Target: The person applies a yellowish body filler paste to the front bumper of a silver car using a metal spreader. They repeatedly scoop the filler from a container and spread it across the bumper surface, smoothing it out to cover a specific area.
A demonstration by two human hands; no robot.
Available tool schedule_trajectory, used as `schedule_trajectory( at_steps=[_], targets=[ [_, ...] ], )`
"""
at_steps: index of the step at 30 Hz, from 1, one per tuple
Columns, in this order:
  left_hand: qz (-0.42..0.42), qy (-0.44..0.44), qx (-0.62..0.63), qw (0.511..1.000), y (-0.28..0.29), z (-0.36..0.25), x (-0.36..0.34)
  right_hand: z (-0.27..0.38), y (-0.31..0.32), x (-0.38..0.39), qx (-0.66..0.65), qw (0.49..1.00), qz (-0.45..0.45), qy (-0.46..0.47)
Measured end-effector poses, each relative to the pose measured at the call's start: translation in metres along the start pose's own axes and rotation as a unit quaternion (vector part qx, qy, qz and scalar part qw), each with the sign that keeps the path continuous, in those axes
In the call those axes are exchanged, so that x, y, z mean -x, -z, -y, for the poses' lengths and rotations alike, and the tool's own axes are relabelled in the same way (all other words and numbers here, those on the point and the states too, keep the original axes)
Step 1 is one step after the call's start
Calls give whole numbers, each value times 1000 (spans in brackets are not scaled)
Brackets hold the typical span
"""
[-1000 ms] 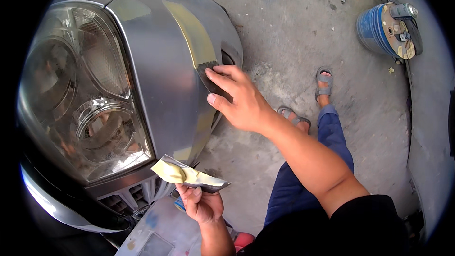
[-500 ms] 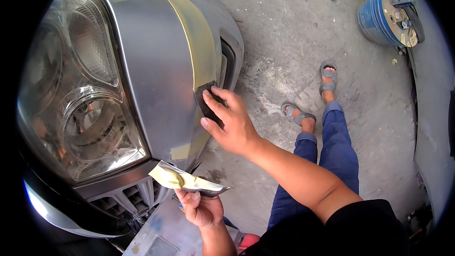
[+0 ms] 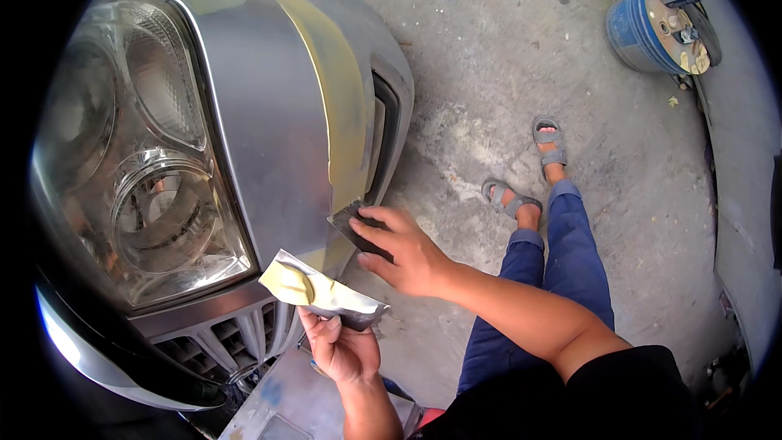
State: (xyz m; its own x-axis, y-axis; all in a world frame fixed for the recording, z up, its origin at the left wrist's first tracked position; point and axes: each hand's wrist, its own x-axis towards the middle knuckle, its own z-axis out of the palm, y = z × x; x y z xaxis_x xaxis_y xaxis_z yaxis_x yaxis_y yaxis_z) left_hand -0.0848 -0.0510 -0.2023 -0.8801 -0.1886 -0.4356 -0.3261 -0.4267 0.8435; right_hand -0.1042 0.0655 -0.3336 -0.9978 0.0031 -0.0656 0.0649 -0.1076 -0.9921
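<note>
My left hand [image 3: 346, 354] grips a thin metal putty plate [image 3: 358, 319] from below, thumb against its dark side; a lump of yellow body filler [image 3: 287, 283] lies on its left end. In my right hand [image 3: 417, 254] is a flat dark filler spreader [image 3: 352, 225], fingers pressed on its face. Its edge rests at the lower end of a long yellow filler band [image 3: 334, 81] on the grey car bumper [image 3: 269, 114]. The band curves down the bumper's corner, and the spreader covers part of it. The two hands are apart, the plate lower and left of the spreader.
Left of the bumper are a large headlight [image 3: 163, 187] and a grille [image 3: 240, 338]. A flat grey surface [image 3: 285, 395] lies under my left forearm. Across the concrete floor [image 3: 489, 57] stands a blue bucket [image 3: 634, 31] with a can on top. My sandalled feet are at right.
My right hand has drawn the spreader down along the yellow band, toward the plate. The plate in my left hand has tilted and risen slightly. One foot has shifted left.
</note>
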Motion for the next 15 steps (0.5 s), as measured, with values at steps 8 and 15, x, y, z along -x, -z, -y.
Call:
schedule_trajectory(
  at_steps=[8,15],
  targets=[
    [14,2,1,1000,-32,3,-15,25,88,8,-192,961,189,60],
    [10,-74,-97,993,-44,-2,-22,51,110,-24,74,988,22,131]
  ],
)
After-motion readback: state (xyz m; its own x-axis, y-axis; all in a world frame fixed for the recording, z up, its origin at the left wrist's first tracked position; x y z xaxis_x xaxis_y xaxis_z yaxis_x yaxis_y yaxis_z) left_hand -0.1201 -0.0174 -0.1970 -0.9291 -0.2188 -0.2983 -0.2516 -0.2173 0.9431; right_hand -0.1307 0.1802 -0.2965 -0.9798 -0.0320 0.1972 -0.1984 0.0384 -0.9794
